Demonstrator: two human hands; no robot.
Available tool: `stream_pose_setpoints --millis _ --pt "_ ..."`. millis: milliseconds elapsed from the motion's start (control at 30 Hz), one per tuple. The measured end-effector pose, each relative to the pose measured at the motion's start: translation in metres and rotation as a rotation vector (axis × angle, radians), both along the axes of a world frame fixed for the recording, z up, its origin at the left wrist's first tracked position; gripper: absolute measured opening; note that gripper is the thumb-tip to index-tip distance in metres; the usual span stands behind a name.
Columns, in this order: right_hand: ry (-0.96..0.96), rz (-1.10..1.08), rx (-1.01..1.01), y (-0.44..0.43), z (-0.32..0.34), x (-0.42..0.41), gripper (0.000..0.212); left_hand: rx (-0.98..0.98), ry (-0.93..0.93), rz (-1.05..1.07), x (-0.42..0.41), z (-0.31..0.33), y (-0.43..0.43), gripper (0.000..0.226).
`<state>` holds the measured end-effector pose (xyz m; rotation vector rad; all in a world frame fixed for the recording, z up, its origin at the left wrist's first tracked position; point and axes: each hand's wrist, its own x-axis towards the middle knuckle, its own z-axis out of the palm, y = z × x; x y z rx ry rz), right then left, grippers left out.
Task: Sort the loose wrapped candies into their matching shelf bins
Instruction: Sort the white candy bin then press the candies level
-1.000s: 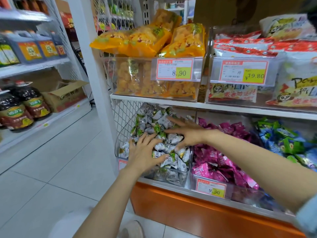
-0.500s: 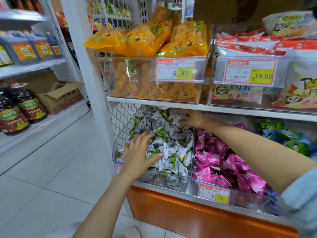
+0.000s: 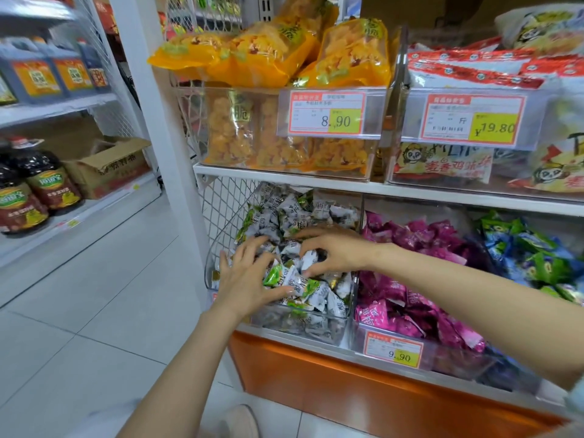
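A clear plastic bin on the lower shelf is heaped with white-and-green wrapped candies. My left hand lies on the front left of the heap with spread, straight fingers pressing on the wrappers. Just to its right, my right hand arches over the middle of the heap. Its fingers and thumb curl round a few of the white-and-green candies. The neighbouring bin holds pink wrapped candies, and further right lie blue-and-green wrapped candies.
The shelf above carries yellow snack bags and red-and-white bags behind price tags. A white upright post and wire mesh bound the bin's left side. Bottles and a cardboard box stand on the left-hand shelving. Tiled floor lies below.
My right hand has come forward from the back of the bin to the middle of the heap, close to my left hand. My left hand has stayed on the front of the pile.
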<state>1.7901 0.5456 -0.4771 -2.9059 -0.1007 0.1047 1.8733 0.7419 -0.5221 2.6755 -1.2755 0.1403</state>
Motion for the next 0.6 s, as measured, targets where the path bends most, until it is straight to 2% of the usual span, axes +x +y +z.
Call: stream_pose_setpoints --millis 100,233,300,367,433,533,600 --pt "-0.001 -0.049 -0.02 -0.011 0.001 0.003 0.042 -0.051 0.029 -0.032 0.002 -0.001 0.0 0.056" --pt "-0.124 -0.139 -0.001 -0.025 0.002 0.005 0.02 -0.211 0.101 -0.11 0.004 -0.006 -0.001 0.035" --pt "-0.136 -0.184 0.042 -0.028 0.004 0.005 0.026 -0.28 0.171 -0.13 0.005 -0.003 0.0 0.036" --pt "-0.107 -0.18 0.086 -0.028 0.004 0.004 0.032 -0.344 0.199 -0.115 0.01 -0.001 0.002 0.028" --pt "-0.089 -0.129 0.112 -0.023 0.005 0.001 0.046 -0.391 0.193 -0.071 0.016 0.001 0.003 0.04" --pt "-0.045 0.005 0.029 -0.013 0.009 -0.002 0.066 -0.42 0.202 0.002 0.02 0.008 0.002 0.051" --pt "0.079 0.029 -0.068 -0.009 0.01 -0.001 0.078 -0.409 0.202 0.033 0.021 0.01 0.0 0.054"
